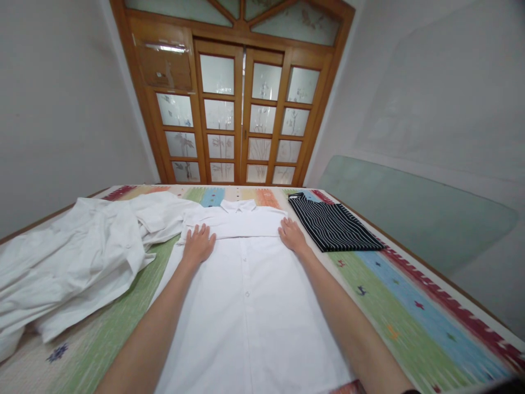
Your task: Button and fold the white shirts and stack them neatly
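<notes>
A white button-up shirt (250,295) lies front side up before me, its collar (238,206) at the far end. Its sleeves are laid across the chest in a band below the collar. My left hand (199,242) rests flat on the left end of this band, fingers spread. At the band's right end, my right hand (292,234) lies on the cloth with its fingers stretched out. Neither hand grips the fabric. The shirt's lower hem runs partly out of view at the bottom.
A crumpled pile of white clothing (90,257) lies to the left, close to the shirt. On the right is a folded black-and-white striped garment (334,223). A colourful patterned cloth (394,295) covers the table. Wooden glass-paned doors (241,115) stand behind it.
</notes>
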Tool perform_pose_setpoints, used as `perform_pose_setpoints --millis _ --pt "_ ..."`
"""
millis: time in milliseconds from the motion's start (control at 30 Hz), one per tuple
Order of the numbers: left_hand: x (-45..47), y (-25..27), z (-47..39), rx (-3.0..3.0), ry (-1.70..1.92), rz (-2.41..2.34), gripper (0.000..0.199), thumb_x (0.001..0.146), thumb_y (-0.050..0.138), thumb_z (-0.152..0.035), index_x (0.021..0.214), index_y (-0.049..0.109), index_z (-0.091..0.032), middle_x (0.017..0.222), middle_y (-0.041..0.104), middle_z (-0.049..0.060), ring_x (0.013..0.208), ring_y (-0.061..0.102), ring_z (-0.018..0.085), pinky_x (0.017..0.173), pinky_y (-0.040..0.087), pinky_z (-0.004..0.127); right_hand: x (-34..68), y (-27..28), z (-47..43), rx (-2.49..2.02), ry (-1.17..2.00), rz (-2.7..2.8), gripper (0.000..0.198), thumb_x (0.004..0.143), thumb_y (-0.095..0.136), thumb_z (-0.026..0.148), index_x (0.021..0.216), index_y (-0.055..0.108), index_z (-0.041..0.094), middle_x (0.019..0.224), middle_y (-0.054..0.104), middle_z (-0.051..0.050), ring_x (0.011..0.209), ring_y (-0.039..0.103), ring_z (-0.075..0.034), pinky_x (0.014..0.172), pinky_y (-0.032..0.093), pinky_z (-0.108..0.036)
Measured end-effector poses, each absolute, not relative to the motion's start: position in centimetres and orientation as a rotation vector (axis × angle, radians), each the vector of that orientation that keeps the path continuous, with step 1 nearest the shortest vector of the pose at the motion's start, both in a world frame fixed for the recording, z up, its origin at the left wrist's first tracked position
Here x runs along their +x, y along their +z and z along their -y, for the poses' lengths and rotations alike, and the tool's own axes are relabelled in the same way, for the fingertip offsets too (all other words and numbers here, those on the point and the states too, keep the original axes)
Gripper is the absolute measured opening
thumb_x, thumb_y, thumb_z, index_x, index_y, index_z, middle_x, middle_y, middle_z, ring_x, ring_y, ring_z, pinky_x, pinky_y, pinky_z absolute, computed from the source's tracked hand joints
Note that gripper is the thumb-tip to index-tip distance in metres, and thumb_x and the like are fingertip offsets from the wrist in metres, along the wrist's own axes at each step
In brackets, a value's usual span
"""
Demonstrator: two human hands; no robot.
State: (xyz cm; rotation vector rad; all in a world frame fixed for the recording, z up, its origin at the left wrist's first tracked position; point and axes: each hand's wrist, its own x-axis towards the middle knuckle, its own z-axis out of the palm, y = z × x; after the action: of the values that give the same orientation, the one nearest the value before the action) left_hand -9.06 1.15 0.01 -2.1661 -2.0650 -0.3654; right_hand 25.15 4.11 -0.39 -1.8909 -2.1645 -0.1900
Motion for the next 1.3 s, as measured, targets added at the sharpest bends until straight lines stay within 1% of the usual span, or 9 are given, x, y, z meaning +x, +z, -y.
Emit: perform_pose_setpoints --millis 133,233,333,467,600,733,900,1033,1300 --pt "-8.9 0.2 -0.8 -2.18 -0.387 1.976 0.049 0.097 0.031 -0.032 0.134 0.054 -0.009 0.146 0.048 0.017 0.14 0.037 0.033 0.112 0.03 0.055 25.5 -0.8 -2.8 -1.738 -0.35 2.132 0.045 0.096 0.034 0.023 0.133 0.054 0.006 0.148 0.045 -0.018 0.143 0.031 -0.027 0.116 0.021 -0.046" --pt "-8.8 0.6 -0.4 -2.186 -0.426 1.92 0.044 0.095 0.034 -0.027 0.126 0.061 -0.009 0.142 0.053 0.018 0.136 0.042 0.03 0.111 0.034 0.048 25.9 -0.7 -1.8 -1.682 -0.402 2.155 0.043 0.095 0.034 0.022 0.129 0.058 0.008 0.147 0.047 -0.017 0.142 0.033 -0.026 0.117 0.022 -0.044" --pt "-8.8 0.9 0.2 -2.226 -0.4 1.91 0.043 0.095 0.035 -0.025 0.124 0.062 -0.008 0.138 0.056 0.017 0.134 0.047 0.028 0.111 0.037 0.042 26.5 -0.2 -1.0 -1.774 -0.375 2.175 0.042 0.095 0.033 0.021 0.123 0.062 0.01 0.143 0.052 -0.015 0.141 0.035 -0.027 0.117 0.022 -0.045" --pt "-9.1 0.9 1.9 -2.293 -0.297 1.911 0.048 0.097 0.033 -0.028 0.136 0.051 -0.006 0.145 0.049 0.018 0.138 0.04 0.029 0.113 0.032 0.046 26.6 0.6 -0.6 -1.971 -0.329 2.145 0.043 0.093 0.033 0.014 0.124 0.062 0.01 0.141 0.053 -0.017 0.14 0.035 -0.032 0.115 0.021 -0.051" --pt "-9.3 0.6 4.0 -2.376 -0.219 1.911 0.055 0.098 0.03 -0.033 0.144 0.041 -0.004 0.152 0.037 0.019 0.144 0.03 0.03 0.116 0.026 0.049 24.6 1.0 -0.5 -1.986 -0.324 2.197 0.049 0.086 0.039 0.006 0.131 0.055 0.0 0.151 0.036 -0.025 0.145 0.025 -0.034 0.117 0.017 -0.049" --pt "-9.3 0.5 5.8 -2.429 -0.233 1.888 0.057 0.098 0.029 -0.038 0.145 0.041 -0.007 0.153 0.036 0.017 0.145 0.027 0.03 0.116 0.025 0.049 21.3 0.2 0.4 -1.721 -0.101 2.388 0.049 0.095 0.033 0.02 0.14 0.047 0.004 0.153 0.035 -0.02 0.144 0.028 -0.029 0.116 0.023 -0.046" --pt "-9.3 0.6 6.8 -2.444 -0.276 1.856 0.053 0.097 0.03 -0.033 0.141 0.045 -0.007 0.15 0.041 0.017 0.143 0.032 0.028 0.116 0.027 0.048 19.6 -0.4 2.1 -1.541 0.006 2.481 0.054 0.1 0.027 0.033 0.145 0.041 0.007 0.154 0.035 -0.016 0.145 0.028 -0.026 0.117 0.022 -0.043" --pt "-9.3 0.9 6.8 -2.439 -0.308 1.855 0.05 0.097 0.031 -0.031 0.138 0.049 -0.008 0.147 0.046 0.017 0.141 0.037 0.027 0.115 0.03 0.047 20.6 -0.2 2.7 -1.618 0.04 2.452 0.058 0.1 0.027 0.039 0.147 0.038 0.008 0.155 0.033 -0.014 0.145 0.027 -0.025 0.117 0.02 -0.042" --pt "-9.5 0.8 7.2 -2.436 -0.31 1.91 0.05 0.096 0.032 -0.029 0.139 0.048 -0.01 0.149 0.044 0.015 0.143 0.034 0.024 0.118 0.026 0.043 22.4 -0.2 2.6 -1.915 0.038 2.235 0.065 0.099 0.025 0.041 0.149 0.031 0.0 0.157 0.026 -0.019 0.147 0.022 -0.027 0.118 0.017 -0.041"
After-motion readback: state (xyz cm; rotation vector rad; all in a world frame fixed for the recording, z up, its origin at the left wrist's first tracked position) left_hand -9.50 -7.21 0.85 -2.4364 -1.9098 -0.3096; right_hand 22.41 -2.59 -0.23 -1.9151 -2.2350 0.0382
